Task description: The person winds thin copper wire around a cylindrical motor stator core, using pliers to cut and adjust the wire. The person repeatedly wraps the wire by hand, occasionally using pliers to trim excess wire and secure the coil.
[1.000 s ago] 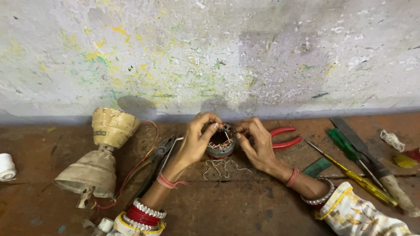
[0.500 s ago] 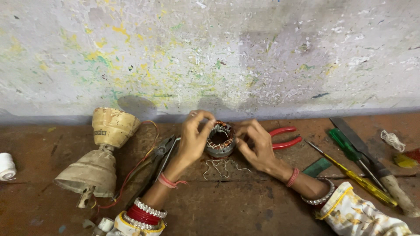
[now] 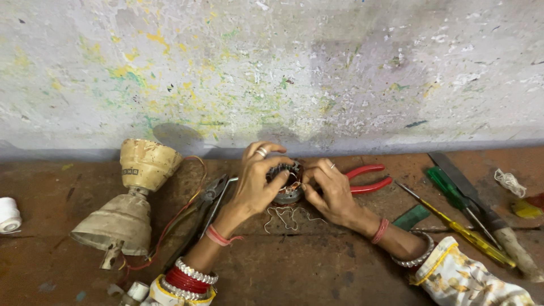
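small motor stator (image 3: 287, 184) clamped between left hand (image 3: 258, 187) and right hand (image 3: 328, 190) fingers.

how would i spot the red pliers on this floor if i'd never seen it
Start at the paint-flecked wall and drop to the right hand. Just beyond its knuckles lie the red pliers, the only red-handled tool; the screwdrivers farther right are green and yellow.

Both hands meet on a small round motor stator (image 3: 286, 184) with copper windings: the left hand (image 3: 258, 184) cups its near side, the right hand (image 3: 328, 190) pinches at its rim. Red-handled pliers (image 3: 368, 178) lie just behind (partly hidden), and loose wire (image 3: 286, 215) curls below.
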